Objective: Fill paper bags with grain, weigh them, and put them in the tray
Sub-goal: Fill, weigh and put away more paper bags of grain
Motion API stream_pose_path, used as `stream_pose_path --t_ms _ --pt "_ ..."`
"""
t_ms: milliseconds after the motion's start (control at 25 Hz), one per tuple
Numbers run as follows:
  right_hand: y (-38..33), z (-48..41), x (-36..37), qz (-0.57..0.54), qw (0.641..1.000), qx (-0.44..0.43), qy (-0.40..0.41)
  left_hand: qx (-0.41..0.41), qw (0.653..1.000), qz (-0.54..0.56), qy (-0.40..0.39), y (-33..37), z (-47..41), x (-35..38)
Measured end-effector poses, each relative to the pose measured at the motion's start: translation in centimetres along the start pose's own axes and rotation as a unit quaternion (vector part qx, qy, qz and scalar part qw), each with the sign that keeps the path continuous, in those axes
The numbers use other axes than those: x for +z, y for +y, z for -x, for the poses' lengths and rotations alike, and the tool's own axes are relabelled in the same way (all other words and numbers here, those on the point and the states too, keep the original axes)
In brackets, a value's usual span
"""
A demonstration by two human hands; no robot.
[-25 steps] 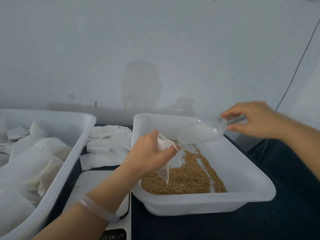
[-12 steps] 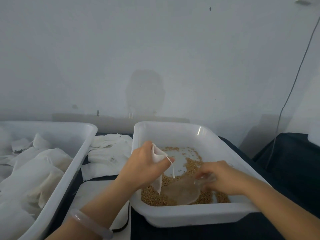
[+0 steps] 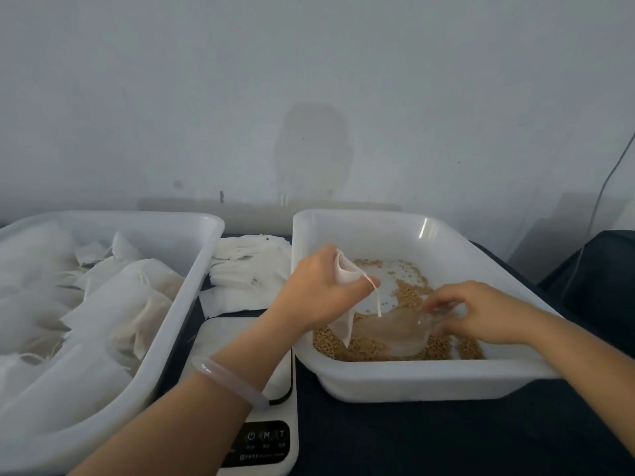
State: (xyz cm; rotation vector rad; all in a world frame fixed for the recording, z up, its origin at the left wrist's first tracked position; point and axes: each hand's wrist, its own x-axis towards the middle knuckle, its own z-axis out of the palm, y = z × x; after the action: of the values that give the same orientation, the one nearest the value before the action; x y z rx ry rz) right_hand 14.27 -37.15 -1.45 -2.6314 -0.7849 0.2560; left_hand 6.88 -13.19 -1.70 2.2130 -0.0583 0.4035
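dark tabletop (image 3: 412, 441) | left hand (image 3: 316, 290) pinches paper bag (image 3: 344, 273) | right hand (image 3: 481, 310) grips clear scoop (image 3: 395, 333) in grain (image 3: 409, 293)

The left tray (image 3: 165, 235) is cut off by the left and bottom edges. The left forearm (image 3: 206, 389) covers part of the scale (image 3: 237, 333); the print under its buttons is too small to read. The right hand (image 3: 481, 312) hides the scoop (image 3: 391, 334) handle.

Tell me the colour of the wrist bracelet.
The bracelet is pale translucent pink, seen in the head view.
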Motion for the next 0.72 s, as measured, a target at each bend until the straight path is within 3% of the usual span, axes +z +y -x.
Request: stream_pose_path --t_ms 160,440,560,720 --pt "0.1 0.9 -2.3 -0.016 0.998 -0.022 0.058 -0.019 0.994 0.107 -0.014 0.0 0.1 -0.3" --pt "-1.3 1.8 -8.2 -0.012 0.988 -0.051 0.147 -0.009 0.998 0.022 -0.052 0.0 -0.3 -0.2" --pt "-2.6 1.7 -10.4 0.036 0.987 -0.075 0.137 -0.005 0.996 -0.046 -0.072 0.1 -0.5 -0.1" --pt "-4.4 1.1 -11.5 0.096 0.984 -0.096 0.118 -0.019 0.995 -0.051 -0.088 0.1 -0.7 0.0"
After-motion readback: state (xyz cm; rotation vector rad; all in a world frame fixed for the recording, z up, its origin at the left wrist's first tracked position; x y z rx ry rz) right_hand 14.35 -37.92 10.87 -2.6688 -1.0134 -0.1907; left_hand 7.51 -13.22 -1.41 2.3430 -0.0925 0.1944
